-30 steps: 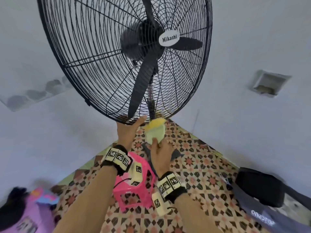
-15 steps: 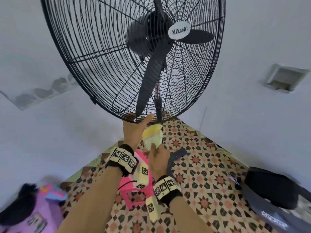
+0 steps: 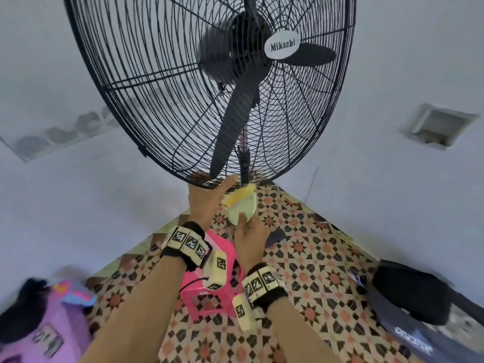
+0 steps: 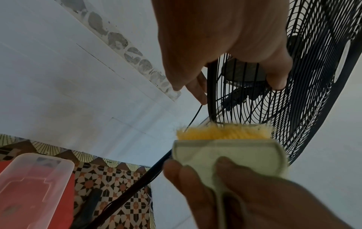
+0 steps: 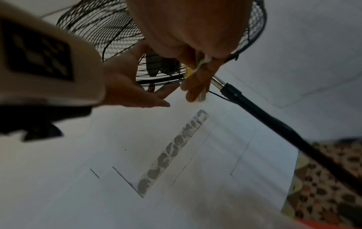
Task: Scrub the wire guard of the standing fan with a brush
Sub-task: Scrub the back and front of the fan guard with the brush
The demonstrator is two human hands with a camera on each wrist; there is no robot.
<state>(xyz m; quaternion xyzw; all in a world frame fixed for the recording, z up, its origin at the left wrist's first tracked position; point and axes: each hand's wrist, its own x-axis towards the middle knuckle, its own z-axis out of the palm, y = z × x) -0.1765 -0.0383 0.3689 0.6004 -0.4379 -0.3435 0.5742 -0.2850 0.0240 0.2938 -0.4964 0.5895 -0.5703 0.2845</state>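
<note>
**Brush at the bottom rim of the fan guard**

The black wire guard (image 3: pixel 162 82) of the standing fan fills the upper part of the room, tilted, with a white badge reading "Mikachi" (image 3: pixel 282 46) at its hub and dark blades (image 3: pixel 233 127) behind the wires. At its lowest edge a brush (image 3: pixel 242 203) — pale green body, yellow bristles — points up, the bristles (image 4: pixel 223 133) touching the bottom rim of the guard. The right hand (image 3: pixel 250 237) grasps the brush from below, fingers (image 4: pixel 197 182) wrapped on its body. Just to the left, the left hand (image 3: pixel 205 199) holds the rim, thumb (image 4: pixel 277 77) hooked over the front wires and fingers behind them.

The fan's pole (image 5: pixel 260 114) runs down behind the brush to a patterned tile floor (image 3: pixel 314 258). Nearer, under the wrists, stands a pink plastic stool (image 3: pixel 209 297). A dark bag (image 3: pixel 411 297) lies to the right — something purple (image 3: pixel 44 336) sits at the near left. White walls (image 3: pixel 392 192) meet in the far corner.
</note>
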